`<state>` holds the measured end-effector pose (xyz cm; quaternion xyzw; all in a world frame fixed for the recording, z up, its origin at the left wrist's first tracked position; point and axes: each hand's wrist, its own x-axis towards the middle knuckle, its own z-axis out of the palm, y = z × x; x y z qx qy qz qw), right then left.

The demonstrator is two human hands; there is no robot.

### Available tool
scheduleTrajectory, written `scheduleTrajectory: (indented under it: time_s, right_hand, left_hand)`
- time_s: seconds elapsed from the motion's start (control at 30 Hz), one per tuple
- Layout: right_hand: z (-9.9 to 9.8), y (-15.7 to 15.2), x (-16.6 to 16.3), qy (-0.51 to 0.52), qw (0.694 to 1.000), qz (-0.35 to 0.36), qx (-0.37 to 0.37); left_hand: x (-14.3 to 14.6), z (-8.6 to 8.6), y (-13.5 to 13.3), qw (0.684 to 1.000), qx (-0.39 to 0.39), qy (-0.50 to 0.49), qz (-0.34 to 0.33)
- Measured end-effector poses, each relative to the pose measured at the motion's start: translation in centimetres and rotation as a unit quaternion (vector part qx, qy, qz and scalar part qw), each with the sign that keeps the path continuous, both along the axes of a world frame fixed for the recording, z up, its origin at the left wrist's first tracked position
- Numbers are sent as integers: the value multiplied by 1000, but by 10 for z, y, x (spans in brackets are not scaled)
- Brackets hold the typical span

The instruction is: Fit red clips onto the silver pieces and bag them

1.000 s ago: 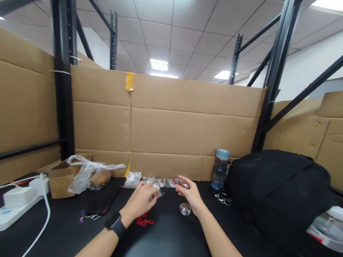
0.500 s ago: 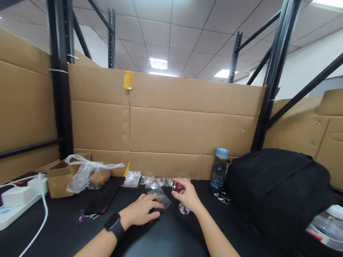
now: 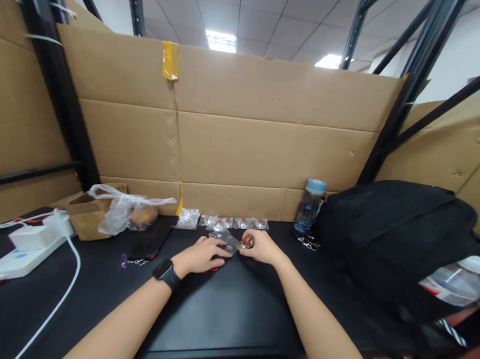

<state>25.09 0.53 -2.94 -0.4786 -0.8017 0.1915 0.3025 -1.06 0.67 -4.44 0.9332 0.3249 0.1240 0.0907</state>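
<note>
My left hand (image 3: 203, 254) lies low over the table with thumb and fingers apart, its fingertips on a small clear plastic bag (image 3: 228, 240). Something small and red (image 3: 210, 269) shows beneath its thumb side. My right hand (image 3: 262, 247) pinches a small round shiny piece (image 3: 243, 245) with a touch of red, close to the bag's right edge. The fingers hide much of this piece, so I cannot tell its exact kind. Behind the hands, several small bagged round items (image 3: 243, 223) with red parts lie in a row.
A clear packet (image 3: 187, 218) lies left of the row. Further left are a black pouch (image 3: 150, 242), a tied plastic bag (image 3: 119, 215), a cardboard box (image 3: 83, 218) and a white power strip (image 3: 24, 255). A water bottle (image 3: 309, 205) and black backpack (image 3: 391, 237) stand right.
The camera view has tilted downward. My right hand has brought the round piece down and closer to the plastic bag; my left hand stays at the bag.
</note>
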Motion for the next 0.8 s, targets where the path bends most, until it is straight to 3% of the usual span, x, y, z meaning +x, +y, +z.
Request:
scheduleTrajectory:
  time_s: [0.2, 0.6, 0.8]
  right_hand:
    - [1, -7, -8, -41, 999, 1, 14]
    - [-19, 3, -23, -25, 998, 38, 51]
    - [-20, 4, -30, -74, 990, -56, 103]
  left_hand:
    - [0, 0, -1, 1000, 0, -2, -6]
    - [0, 4, -1, 999, -36, 1, -31]
    - [0, 4, -1, 999, -38, 2, -27]
